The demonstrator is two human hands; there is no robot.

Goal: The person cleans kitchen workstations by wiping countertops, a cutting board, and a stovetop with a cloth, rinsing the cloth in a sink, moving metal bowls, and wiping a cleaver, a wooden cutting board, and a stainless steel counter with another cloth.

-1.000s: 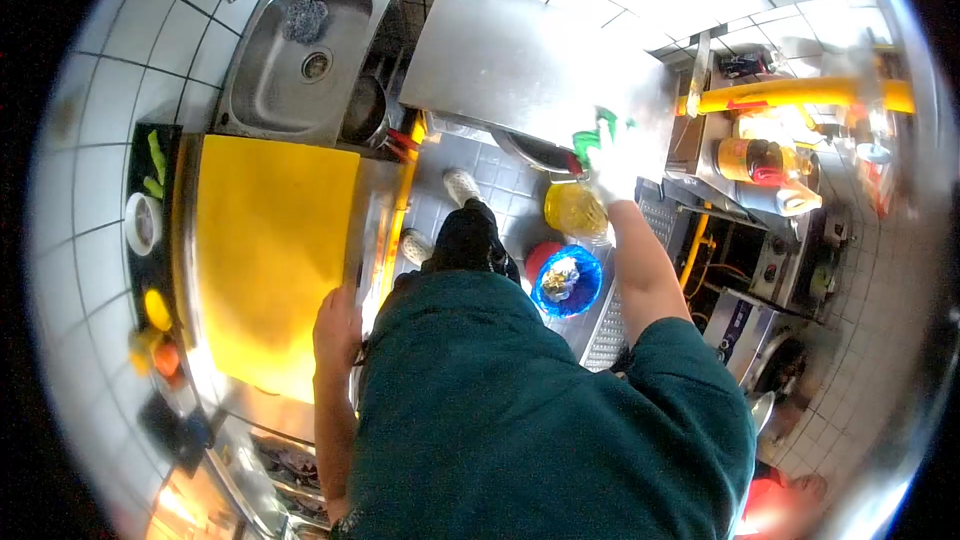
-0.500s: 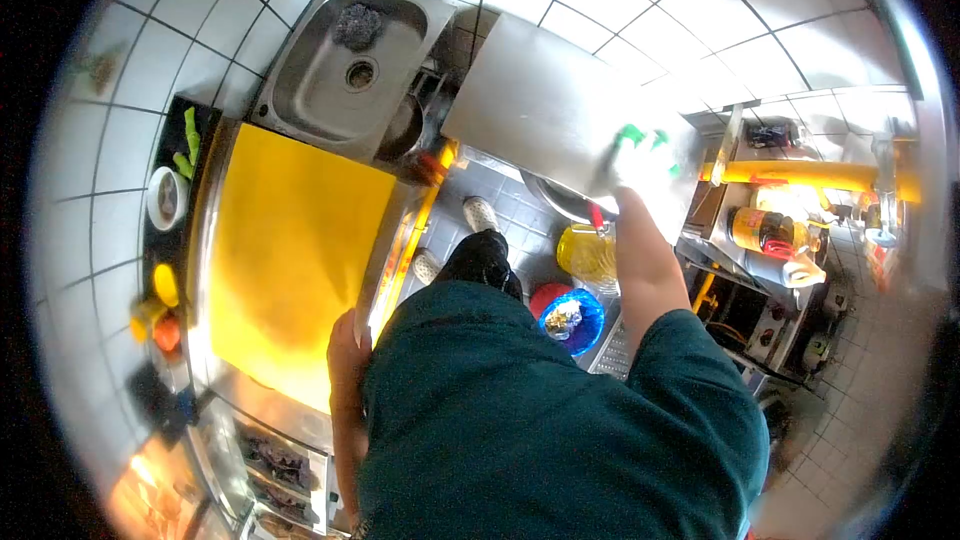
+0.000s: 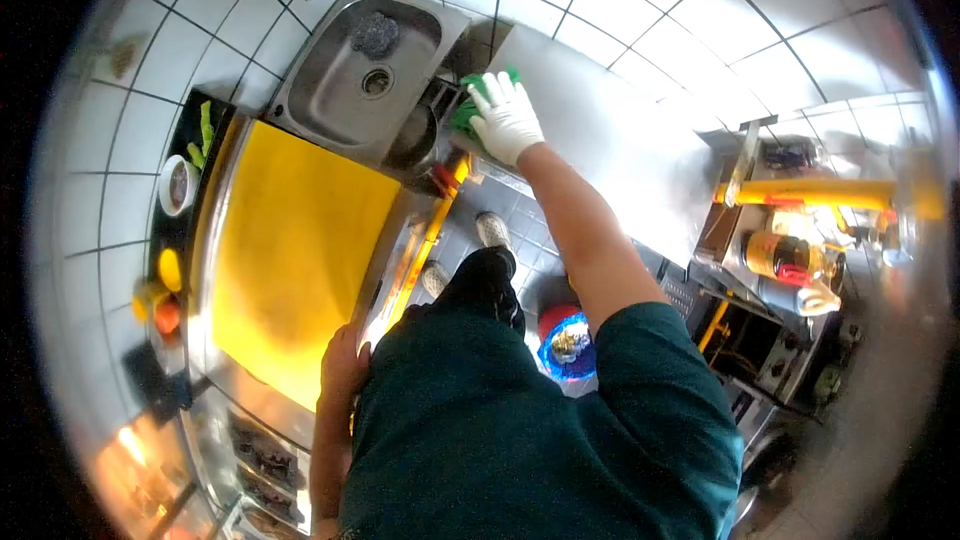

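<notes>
My right hand [image 3: 507, 118], in a white glove, presses a green cloth [image 3: 466, 112] onto the left end of the steel counter [image 3: 610, 130]. Its fingers lie spread over the cloth, which shows around them. My left hand [image 3: 345, 365] is bare and rests at the front edge of the counter with the yellow board [image 3: 300, 250]. The fingers of that hand lie near the board's lower right side, partly bent, with nothing visible in them.
A steel sink [image 3: 330, 80] holds a dark scouring pad [image 3: 375, 35]. A pan [image 3: 412, 135] sits beside it. On the floor stands a bin with a blue bag [image 3: 568, 365]. Bottles [image 3: 775, 255] and a stove [image 3: 780, 360] are at right.
My right hand has slid the green cloth leftward across the steel counter, from its right part to its left end. My left hand stays by the yellow board. The view has shifted a little.
</notes>
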